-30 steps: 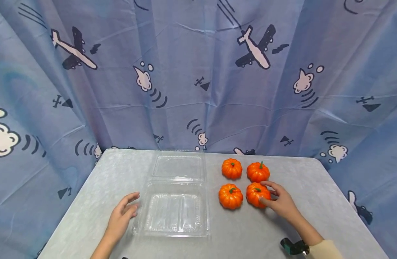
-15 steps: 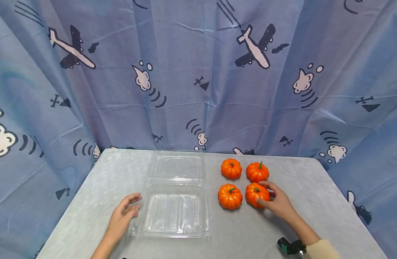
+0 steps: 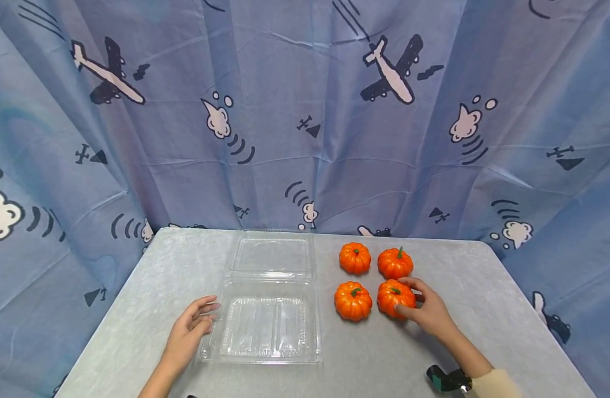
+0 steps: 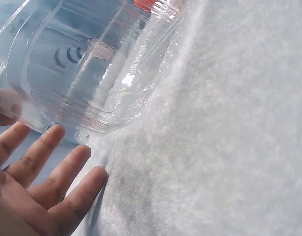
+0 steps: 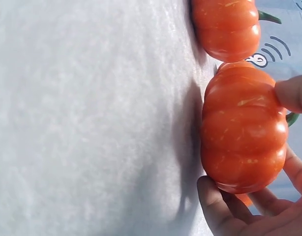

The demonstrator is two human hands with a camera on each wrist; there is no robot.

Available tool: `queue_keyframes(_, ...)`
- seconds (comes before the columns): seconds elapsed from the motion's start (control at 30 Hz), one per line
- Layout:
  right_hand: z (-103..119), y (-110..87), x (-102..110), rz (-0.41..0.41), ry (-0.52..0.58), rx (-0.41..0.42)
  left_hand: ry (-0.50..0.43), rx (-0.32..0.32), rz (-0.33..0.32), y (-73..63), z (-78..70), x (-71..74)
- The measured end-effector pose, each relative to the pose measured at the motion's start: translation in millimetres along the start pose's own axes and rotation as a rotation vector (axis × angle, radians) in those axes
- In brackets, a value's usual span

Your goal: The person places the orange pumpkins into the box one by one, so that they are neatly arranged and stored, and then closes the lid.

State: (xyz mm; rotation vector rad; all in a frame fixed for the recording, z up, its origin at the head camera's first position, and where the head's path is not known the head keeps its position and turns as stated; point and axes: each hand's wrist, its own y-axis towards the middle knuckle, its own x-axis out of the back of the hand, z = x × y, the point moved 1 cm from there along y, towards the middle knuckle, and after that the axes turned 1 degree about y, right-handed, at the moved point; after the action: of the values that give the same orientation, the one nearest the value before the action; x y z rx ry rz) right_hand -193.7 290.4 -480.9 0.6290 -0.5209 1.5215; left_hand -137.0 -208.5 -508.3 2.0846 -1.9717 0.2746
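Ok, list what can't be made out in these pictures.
- Head: right side of the held pumpkin, behind the right hand.
- Head: dark object, cut off by the bottom edge.
- Left wrist: orange patch, cropped by the top edge.
- Right wrist: orange shape, mostly hidden behind the held pumpkin.

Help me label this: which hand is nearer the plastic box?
The left hand, at the left edge of the plastic box; the right hand is farther off to its right, holding a pumpkin.

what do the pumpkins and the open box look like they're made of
Pumpkins: probably hard plastic or coated foam; glossy orange skin with bright highlights and yellow flecks.
Box: likely thin clear plastic, shiny; the table shows through it and its ribs catch glints.
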Motion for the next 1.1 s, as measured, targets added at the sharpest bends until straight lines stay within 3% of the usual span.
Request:
queue_keyframes(0.37,11.1,-3.8,8.8,-0.011,0.003,0.001,-0.04,0.009,0.003,-0.1,-2.2,-3.2)
queue_keyframes(0.73,38.3,-6.5,18.1,-0.005,0.067,0.006,-0.035,0.015,0.004,0.6,-2.1,-5.1)
queue_keyframes(1.1,68.7,-9.4,14.2,-0.019,0.153,0.118,-0.076,0.03,0.011,0.7,-1.7,-7.0)
